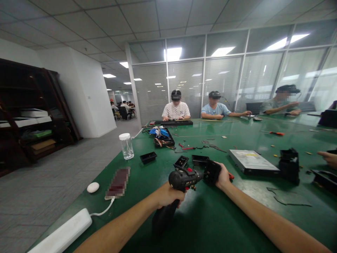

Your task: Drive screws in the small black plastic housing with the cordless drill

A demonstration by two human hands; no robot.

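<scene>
My left hand (170, 196) is wrapped round the grip of a black cordless drill (184, 178) with red accents. The drill points right, its chuck close to a black plastic housing (212, 172). My right hand (223, 175) grips that housing by its right side and holds it tilted up off the table. Whether the bit touches a screw cannot be made out. Just behind the drill lie two more black plastic housings, an open one (181, 162) with small metal parts inside and another (200, 160) beside it. A third black tray-like housing (148, 157) sits further left.
On the left of the green table (126, 225) are a phone (118, 182), a white power strip (63, 232), an earbud case (93, 187) and a clear jar (127, 147). A disc drive (252, 162) lies right. Wire scraps (188, 147) lie behind. Several people sit opposite.
</scene>
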